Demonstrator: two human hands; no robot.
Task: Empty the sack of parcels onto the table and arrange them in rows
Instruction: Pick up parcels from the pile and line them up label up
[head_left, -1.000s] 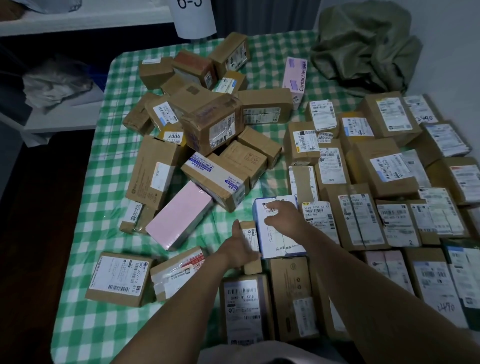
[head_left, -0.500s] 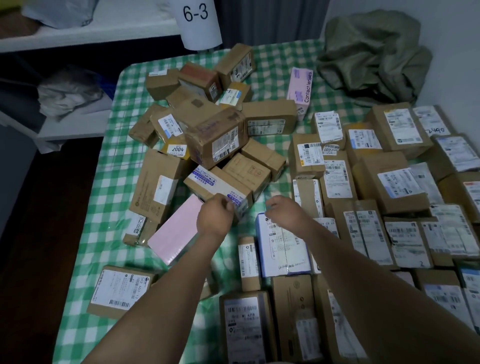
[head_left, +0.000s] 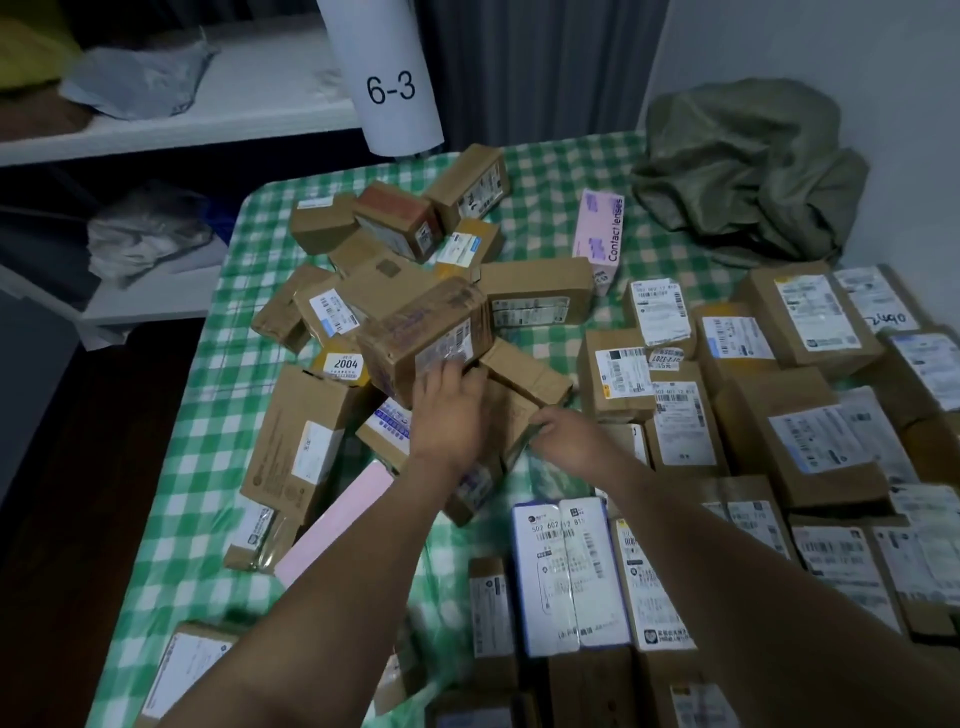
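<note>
Sack: the olive sack (head_left: 748, 171) lies crumpled and limp at the far right corner of the worktop (head_left: 208, 441). I judge that the emptying is finished.
Rows done: on the right side the rows of parcels (head_left: 779, 415) lie close together, most with labels up, from the far part to the near edge. This looks to me like about half of all the parcels.
Left to do: the heap of parcels (head_left: 395, 291) in the middle is not in order, and its boxes lean on each other. A few loose boxes lie near the left edge.
Left hand: the left hand (head_left: 447, 410) is released, its fingers stretched over the heap and touching the taped carton (head_left: 431, 332).
Right hand: the right hand (head_left: 566, 431) curls its fingers on the edge of a plain brown box (head_left: 511, 410). This box is probably the next one for the rows.
</note>
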